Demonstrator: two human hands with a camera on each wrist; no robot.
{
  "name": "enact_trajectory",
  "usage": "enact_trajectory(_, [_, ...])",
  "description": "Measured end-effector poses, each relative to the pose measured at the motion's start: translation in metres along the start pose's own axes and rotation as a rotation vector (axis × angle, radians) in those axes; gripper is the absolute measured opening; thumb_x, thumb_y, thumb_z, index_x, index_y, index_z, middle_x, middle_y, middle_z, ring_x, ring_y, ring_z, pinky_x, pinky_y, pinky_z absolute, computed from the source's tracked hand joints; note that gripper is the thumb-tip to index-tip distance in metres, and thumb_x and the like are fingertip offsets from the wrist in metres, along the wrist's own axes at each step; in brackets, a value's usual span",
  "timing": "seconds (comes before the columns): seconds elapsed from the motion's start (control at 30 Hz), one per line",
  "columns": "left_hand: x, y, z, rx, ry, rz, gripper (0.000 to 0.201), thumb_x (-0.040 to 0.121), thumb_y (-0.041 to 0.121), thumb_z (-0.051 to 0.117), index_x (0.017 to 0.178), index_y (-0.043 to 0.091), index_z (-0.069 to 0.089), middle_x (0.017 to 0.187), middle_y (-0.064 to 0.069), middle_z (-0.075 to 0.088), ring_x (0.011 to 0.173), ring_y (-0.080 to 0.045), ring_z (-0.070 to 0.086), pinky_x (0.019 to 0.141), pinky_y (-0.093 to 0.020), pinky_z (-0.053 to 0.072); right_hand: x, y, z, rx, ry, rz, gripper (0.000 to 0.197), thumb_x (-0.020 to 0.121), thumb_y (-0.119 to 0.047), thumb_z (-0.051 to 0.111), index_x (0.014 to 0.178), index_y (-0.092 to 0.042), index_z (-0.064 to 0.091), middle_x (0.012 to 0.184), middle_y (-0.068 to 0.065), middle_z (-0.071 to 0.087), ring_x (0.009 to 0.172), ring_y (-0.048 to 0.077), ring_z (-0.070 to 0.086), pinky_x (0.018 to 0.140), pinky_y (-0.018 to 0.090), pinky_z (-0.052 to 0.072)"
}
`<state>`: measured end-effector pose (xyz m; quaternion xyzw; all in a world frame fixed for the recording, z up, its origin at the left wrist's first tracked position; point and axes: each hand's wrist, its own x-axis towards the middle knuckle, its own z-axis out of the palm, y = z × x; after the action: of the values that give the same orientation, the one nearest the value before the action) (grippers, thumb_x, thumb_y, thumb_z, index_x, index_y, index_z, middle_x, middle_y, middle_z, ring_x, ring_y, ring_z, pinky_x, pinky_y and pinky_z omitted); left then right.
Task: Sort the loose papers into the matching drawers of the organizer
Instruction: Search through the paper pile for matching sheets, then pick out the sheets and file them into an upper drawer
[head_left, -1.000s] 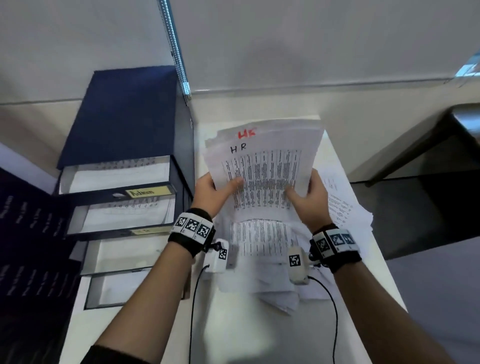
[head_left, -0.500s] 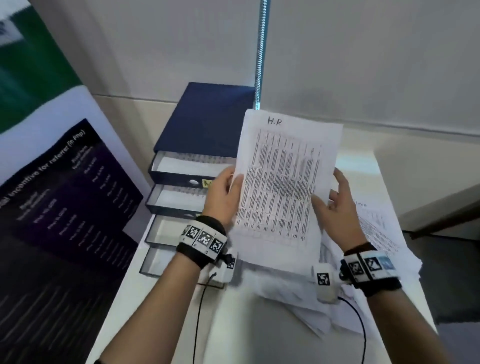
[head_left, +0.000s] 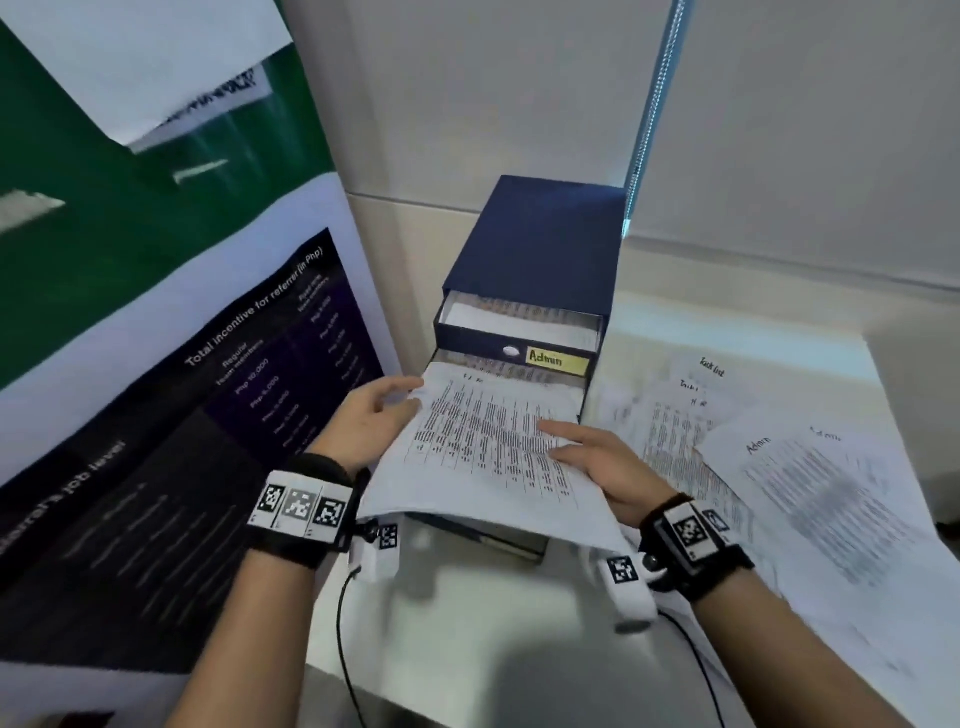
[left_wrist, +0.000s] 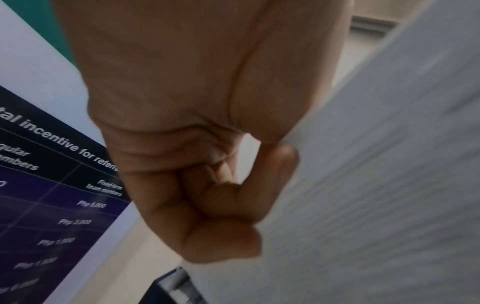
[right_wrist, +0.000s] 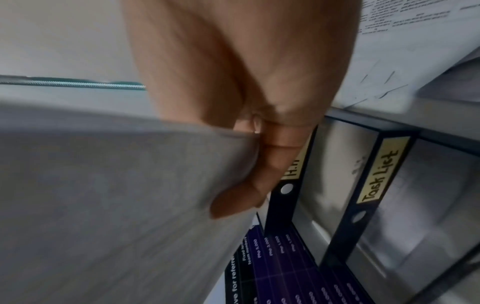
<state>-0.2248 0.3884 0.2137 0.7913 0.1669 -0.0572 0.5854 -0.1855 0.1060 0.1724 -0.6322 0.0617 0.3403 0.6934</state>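
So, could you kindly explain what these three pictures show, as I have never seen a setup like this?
No machine here: a person wears three cameras. The head view looks down at both hands; each wrist view looks along one hand. The left hand and right hand hold a printed sheet over the open drawers of a blue drawer organizer. Its top drawer is labelled Admin; the right wrist view shows labels Task List and one partly hidden. Loose papers lie on the white table.
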Motion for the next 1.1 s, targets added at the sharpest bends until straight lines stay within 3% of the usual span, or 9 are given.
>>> enact_trajectory(0.17, [0.011, -0.027, 0.013, -0.024, -0.05, -0.044, 0.014, 0.091, 0.024, 0.069, 0.104, 0.03, 0.07, 0.116, -0.004, 0.07, 0.092, -0.016, 0.066, 0.092, -0.039, 0.051, 0.037, -0.012, -0.009, 0.09, 0.123, -0.015, 0.037, 0.098, -0.002, 0.051, 0.133, -0.012, 0.055, 0.113, 0.018, 0.071, 0.096, 0.029, 0.072, 0.074, 0.035, 0.06])
enact_trajectory(0.27, [0.022, -0.032, 0.026, 0.073, -0.011, -0.013, 0.02, 0.092, 0.018, 0.067, 0.109, 0.027, 0.072, 0.121, 0.0, 0.067, 0.103, -0.014, 0.061, 0.102, -0.041, 0.047, 0.035, -0.018, -0.016, 0.072, 0.16, 0.007, 0.031, 0.097, -0.004, 0.056, 0.128, -0.008, 0.055, 0.104, 0.014, 0.07, 0.067, 0.017, 0.072, 0.054, 0.025, 0.057])
enact_trajectory(0.4, [0.041, -0.034, 0.041, 0.082, 0.178, 0.076, 0.017, 0.093, 0.015, 0.064, 0.106, 0.022, 0.073, 0.115, 0.004, 0.068, 0.111, -0.011, 0.06, 0.099, -0.024, 0.043, 0.019, -0.009, -0.027, -0.033, -0.056, 0.175, 0.017, 0.09, -0.001, 0.066, 0.106, -0.007, 0.063, 0.087, 0.006, 0.07, 0.062, 0.012, 0.066, 0.056, 0.02, 0.057])
enact_trajectory(0.47, [0.05, -0.034, 0.049, 0.159, 0.26, 0.079, 0.016, 0.093, 0.018, 0.064, 0.105, 0.023, 0.073, 0.112, 0.008, 0.066, 0.108, -0.01, 0.058, 0.094, -0.02, 0.039, 0.025, -0.004, -0.029, -0.023, -0.019, 0.167, 0.016, 0.088, 0.005, 0.065, 0.102, -0.002, 0.065, 0.072, 0.006, 0.065, 0.051, 0.009, 0.062, 0.048, 0.015, 0.053])
enact_trajectory(0.57, [0.068, -0.036, 0.065, 0.349, 0.341, 0.167, 0.017, 0.09, 0.021, 0.066, 0.106, 0.025, 0.071, 0.114, -0.001, 0.059, 0.113, -0.024, 0.055, 0.101, -0.035, 0.041, 0.048, -0.006, -0.032, -0.01, 0.155, 0.092, 0.019, 0.087, 0.009, 0.065, 0.105, 0.004, 0.066, 0.061, 0.008, 0.062, 0.045, 0.01, 0.058, 0.045, 0.015, 0.05])
enact_trajectory(0.63, [0.077, -0.037, 0.076, 0.529, 0.379, 0.282, 0.016, 0.088, 0.026, 0.069, 0.103, 0.029, 0.071, 0.114, 0.0, 0.054, 0.113, -0.023, 0.049, 0.103, -0.041, 0.036, 0.064, -0.01, -0.032, 0.019, 0.253, 0.027, 0.014, 0.087, 0.007, 0.066, 0.1, 0.003, 0.069, 0.073, 0.012, 0.067, 0.052, 0.011, 0.063, 0.051, 0.015, 0.053])
enact_trajectory(0.77, [0.085, -0.037, 0.11, 0.693, 0.099, 0.488, 0.021, 0.095, 0.042, 0.056, 0.102, 0.031, 0.072, 0.112, 0.012, 0.064, 0.108, -0.011, 0.053, 0.104, -0.04, 0.026, 0.079, -0.016, -0.036, 0.145, 0.313, -0.091, 0.008, 0.09, 0.002, 0.065, 0.096, 0.002, 0.071, 0.1, 0.017, 0.071, 0.079, 0.019, 0.073, 0.067, 0.017, 0.058])
enact_trajectory(0.93, [0.103, -0.049, 0.148, 0.897, 0.01, 0.404, 0.043, 0.101, 0.049, 0.033, 0.114, 0.029, 0.069, 0.12, 0.011, 0.068, 0.114, -0.013, 0.056, 0.113, -0.043, 0.018, 0.059, 0.008, -0.098, 0.137, 0.214, -0.063, 0.018, 0.098, -0.01, 0.057, 0.105, 0.0, 0.069, 0.102, 0.023, 0.073, 0.088, 0.029, 0.073, 0.08, 0.032, 0.061])
enact_trajectory(1.1, [0.104, -0.018, 0.19, 0.635, 0.001, 0.546, 0.017, 0.095, 0.034, 0.057, 0.09, 0.025, 0.071, 0.09, 0.006, 0.069, 0.085, -0.014, 0.059, 0.086, -0.034, 0.045, 0.035, 0.073, -0.238, -0.122, 0.637, 0.084, 0.018, 0.092, -0.011, 0.066, 0.105, 0.0, 0.071, 0.095, 0.015, 0.073, 0.079, 0.025, 0.068, 0.074, 0.034, 0.06])
